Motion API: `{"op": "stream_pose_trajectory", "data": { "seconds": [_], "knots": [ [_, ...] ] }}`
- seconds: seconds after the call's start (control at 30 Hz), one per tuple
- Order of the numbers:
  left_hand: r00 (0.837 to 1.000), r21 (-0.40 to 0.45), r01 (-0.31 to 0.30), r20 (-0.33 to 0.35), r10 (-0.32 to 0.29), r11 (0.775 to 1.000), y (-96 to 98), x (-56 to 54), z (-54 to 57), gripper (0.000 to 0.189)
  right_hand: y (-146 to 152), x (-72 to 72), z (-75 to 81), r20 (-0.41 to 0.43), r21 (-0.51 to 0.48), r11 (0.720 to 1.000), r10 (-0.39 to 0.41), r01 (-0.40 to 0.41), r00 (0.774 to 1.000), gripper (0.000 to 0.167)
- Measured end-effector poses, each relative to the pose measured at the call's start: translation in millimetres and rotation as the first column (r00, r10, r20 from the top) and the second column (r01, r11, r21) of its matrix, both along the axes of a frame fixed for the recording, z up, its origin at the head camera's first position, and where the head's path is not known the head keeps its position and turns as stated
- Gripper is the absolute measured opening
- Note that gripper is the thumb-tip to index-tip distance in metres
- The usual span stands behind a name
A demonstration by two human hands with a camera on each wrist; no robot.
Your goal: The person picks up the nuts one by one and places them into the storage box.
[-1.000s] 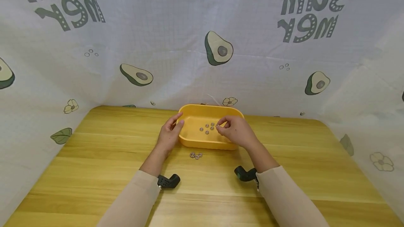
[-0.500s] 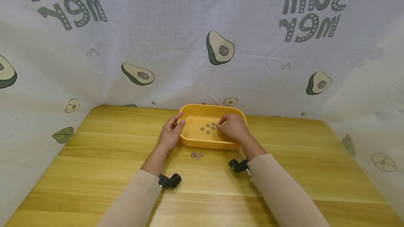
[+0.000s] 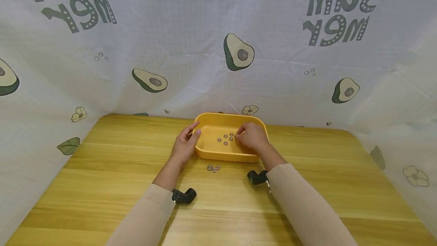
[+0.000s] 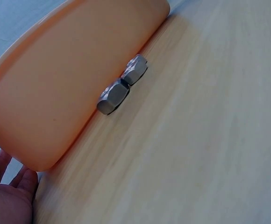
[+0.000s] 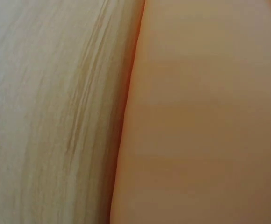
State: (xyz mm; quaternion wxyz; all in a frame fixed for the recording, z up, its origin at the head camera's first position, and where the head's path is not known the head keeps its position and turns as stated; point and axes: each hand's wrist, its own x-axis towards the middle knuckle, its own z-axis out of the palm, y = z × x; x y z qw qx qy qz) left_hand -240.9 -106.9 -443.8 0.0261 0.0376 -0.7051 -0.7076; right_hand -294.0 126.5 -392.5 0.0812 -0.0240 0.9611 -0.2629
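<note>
Inside the yellow plastic tray, your right hand curls with its fingertips half hidden; you can't make out whether they pinch anything. Your left hand holds the tray's left end, some fingers lost behind the wall. The right wrist view shows only smooth wall and wood grain. Five small shiny metal nuts lie loose on the tray floor; three hexagonal nuts cluster on the wood-grain tabletop just before its near side.
</note>
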Motion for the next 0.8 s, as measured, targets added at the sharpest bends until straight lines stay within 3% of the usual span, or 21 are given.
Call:
{"op": "stream_pose_trajectory", "data": {
  "seconds": [0.33,0.6,0.8],
  "knots": [
    [1.0,0.005,-0.002,0.013,0.002,1.0,0.4,0.4,0.7,0.043,-2,3.3,6.1,0.041,-0.134,0.989,-0.058,0.063,0.997,0.026],
    [1.0,0.012,-0.001,0.005,0.001,1.0,-0.2,-0.2,-0.3,0.043,0,10.5,8.5,-0.022,-0.232,0.973,-0.009,0.003,1.0,0.028],
    [1.0,0.01,-0.004,-0.006,0.004,1.0,-0.7,-1.8,-3.2,0.044,0,27.8,16.9,-0.057,-0.281,0.959,0.005,-0.021,0.998,0.028]
  ]
}}
